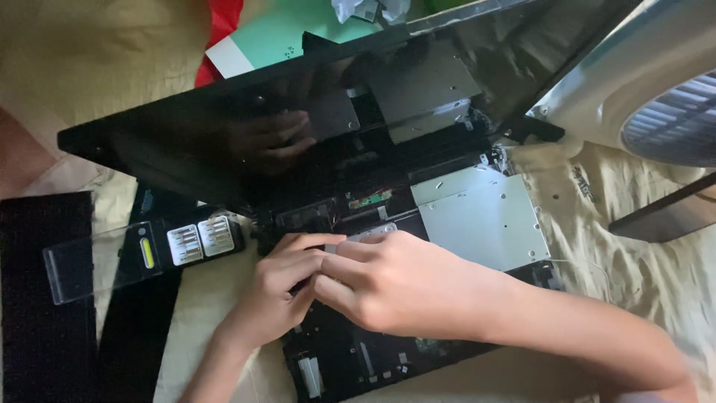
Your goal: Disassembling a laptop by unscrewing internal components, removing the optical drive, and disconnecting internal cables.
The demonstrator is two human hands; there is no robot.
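Fingers of both my hands bunch together over the middle of the opened laptop base [418, 351].

My left hand [280, 287] curls with fingertips pressed on the exposed board; my right hand [388, 287] overlaps it, fingers closed as if pinching something small I cannot make out. Its screen [224, 142] leans back, leaving the silver drive bay [485, 216] uncovered. A screwdriver bit case [149, 250] lies just to the left.

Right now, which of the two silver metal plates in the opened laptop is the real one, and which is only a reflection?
The real silver plate lies in the laptop base, right of both hands. The darker one above is its mirror image in the glossy screen.
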